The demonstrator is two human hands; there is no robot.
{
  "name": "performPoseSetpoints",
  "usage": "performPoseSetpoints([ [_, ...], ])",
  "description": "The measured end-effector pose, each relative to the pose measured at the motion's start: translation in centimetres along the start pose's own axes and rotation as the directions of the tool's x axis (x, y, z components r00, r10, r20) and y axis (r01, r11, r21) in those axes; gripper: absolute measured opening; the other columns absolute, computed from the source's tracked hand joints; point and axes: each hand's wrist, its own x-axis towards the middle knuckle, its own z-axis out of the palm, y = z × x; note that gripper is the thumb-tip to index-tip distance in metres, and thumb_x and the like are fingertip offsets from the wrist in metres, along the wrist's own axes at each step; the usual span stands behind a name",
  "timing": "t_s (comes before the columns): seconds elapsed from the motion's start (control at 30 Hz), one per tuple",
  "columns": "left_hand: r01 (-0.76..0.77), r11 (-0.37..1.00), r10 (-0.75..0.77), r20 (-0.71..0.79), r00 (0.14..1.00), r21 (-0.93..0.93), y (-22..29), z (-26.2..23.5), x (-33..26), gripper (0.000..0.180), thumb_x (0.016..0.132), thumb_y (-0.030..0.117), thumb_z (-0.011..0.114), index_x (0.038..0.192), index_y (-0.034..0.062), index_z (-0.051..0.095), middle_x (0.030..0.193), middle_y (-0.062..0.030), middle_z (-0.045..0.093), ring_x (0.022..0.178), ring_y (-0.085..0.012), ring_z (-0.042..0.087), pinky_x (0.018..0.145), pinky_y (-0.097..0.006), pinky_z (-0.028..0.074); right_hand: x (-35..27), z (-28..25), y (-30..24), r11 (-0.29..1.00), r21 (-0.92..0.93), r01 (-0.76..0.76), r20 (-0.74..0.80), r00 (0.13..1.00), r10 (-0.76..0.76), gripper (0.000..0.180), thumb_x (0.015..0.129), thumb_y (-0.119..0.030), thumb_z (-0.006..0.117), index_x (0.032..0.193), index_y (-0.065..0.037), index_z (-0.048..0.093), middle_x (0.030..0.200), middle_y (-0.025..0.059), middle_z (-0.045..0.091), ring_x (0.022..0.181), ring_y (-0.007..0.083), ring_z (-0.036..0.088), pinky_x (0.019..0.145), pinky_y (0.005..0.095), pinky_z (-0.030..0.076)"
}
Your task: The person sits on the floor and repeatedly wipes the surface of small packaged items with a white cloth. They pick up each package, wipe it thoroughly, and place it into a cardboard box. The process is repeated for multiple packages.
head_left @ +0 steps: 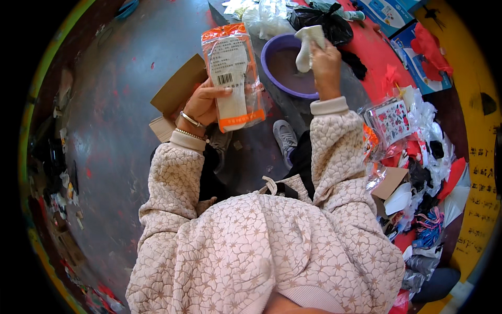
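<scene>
Quilted sleeves [334, 152] lead up: left hand [203, 104] clamps a packaged insole [232, 78]; right hand [325, 63] grasps a white insole [307, 47] over the purple basin [277, 73]; steadier held closer.

We look straight down from our head, close over our chest and raised hands, the grey floor [120, 104] curving toward the rim.

The left hand [201, 104] hides part of the packaged insole [232, 76]; the blue box [387, 11] is cut off.
</scene>
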Motion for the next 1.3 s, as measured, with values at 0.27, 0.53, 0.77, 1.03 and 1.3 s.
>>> performPoseSetpoints([
  [0.27, -0.085, 0.993, 0.068, -0.197, 0.978, -0.079, 1.3, -3.2, 0.6, 0.033, 0.088, 0.013, 0.048, 0.118, 0.0016, 0.042, 0.109, -0.0122, 0.055, 0.098, -0.0275, 0.056, 0.087, -0.044, 0.046, -6.9, 3.3, -1.6, 0.731, -0.090, 0.677, 0.655, 0.593, -0.468, 0.035, 0.068, 0.003, 0.052, 0.101, -0.004, 0.061, 0.103, 0.0138, 0.060, 0.094, 0.0287, 0.058, 0.081, 0.0351, 0.045],
  [0.53, -0.303, 0.953, 0.278, -0.409, 0.869, 0.004, 2.7, -3.8, 0.4, 0.025, 0.091, 0.010, 0.041, 0.115, 0.0050, 0.039, 0.103, -0.0083, 0.051, 0.094, -0.0231, 0.055, 0.087, -0.045, 0.046, -6.1, 0.8, -2.2, 0.920, -0.354, 0.168, 0.540, 0.840, 0.055, 0.023, 0.077, -0.001, 0.050, 0.099, -0.001, 0.060, 0.091, 0.0109, 0.063, 0.082, 0.0220, 0.061, 0.073, 0.0317, 0.046],
  [0.77, -0.341, 0.940, 0.317, -0.375, 0.871, 0.001, 0.2, -2.4, 2.0, 0.024, 0.091, 0.011, 0.039, 0.115, 0.0076, 0.039, 0.102, -0.0093, 0.051, 0.093, -0.0245, 0.055, 0.084, -0.043, 0.046, -7.3, 5.3, -0.5, 0.956, 0.047, -0.290, 0.582, 0.786, 0.209, 0.021, 0.082, -0.004, 0.052, 0.102, 0.001, 0.058, 0.088, 0.0044, 0.060, 0.080, 0.0107, 0.054, 0.074, 0.0244, 0.042],
  [1.03, -0.248, 0.930, 0.314, -0.241, 0.918, 0.270, 5.7, -2.4, -1.8, 0.032, 0.083, 0.003, 0.045, 0.115, 0.0007, 0.043, 0.107, -0.0139, 0.054, 0.097, -0.0253, 0.055, 0.080, -0.041, 0.050, -1.8, 0.2, 0.6, 0.740, 0.480, -0.471, 0.101, 0.868, 0.487, 0.017, 0.081, -0.007, 0.055, 0.096, 0.000, 0.056, 0.088, 0.0085, 0.060, 0.073, 0.0185, 0.060, 0.064, 0.0317, 0.048],
  [1.3, 0.112, 0.493, 0.442, -0.359, 0.822, 0.863, 10.0, -5.7, -5.3, 0.026, 0.083, 0.006, 0.050, 0.109, 0.0021, 0.050, 0.099, -0.0075, 0.059, 0.089, -0.0184, 0.058, 0.075, -0.034, 0.049, -3.5, -0.2, -0.4, 0.702, 0.482, -0.524, 0.272, 0.851, 0.449, 0.018, 0.082, -0.009, 0.056, 0.099, -0.002, 0.056, 0.090, 0.0067, 0.059, 0.079, 0.0177, 0.059, 0.069, 0.0319, 0.048],
])
